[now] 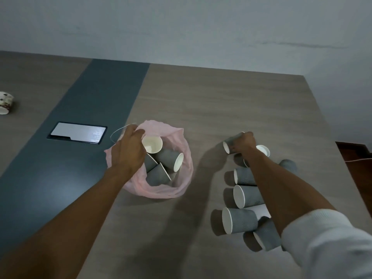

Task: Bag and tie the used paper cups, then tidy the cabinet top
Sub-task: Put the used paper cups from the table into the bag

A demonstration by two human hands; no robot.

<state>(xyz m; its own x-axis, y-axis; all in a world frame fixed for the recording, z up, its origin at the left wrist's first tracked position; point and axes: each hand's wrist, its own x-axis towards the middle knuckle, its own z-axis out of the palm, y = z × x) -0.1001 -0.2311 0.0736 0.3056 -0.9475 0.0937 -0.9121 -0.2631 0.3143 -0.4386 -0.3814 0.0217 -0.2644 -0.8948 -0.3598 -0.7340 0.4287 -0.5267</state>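
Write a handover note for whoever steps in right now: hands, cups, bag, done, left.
Left hand: gripping the rim of the pink bag, holding it open.
Right hand: closed on a grey cup on its side, on the cabinet top.
Done: several cups in the bag.
Left: loose cups lying on their sides under the right arm; bag them, tie the bag, tidy up.
Also there: patterned cup far left, inset panel.

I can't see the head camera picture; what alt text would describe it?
A person's right hand grips a grey paper cup from several lying on a wooden top, while the left hand holds open a pink plastic bag already holding cups.
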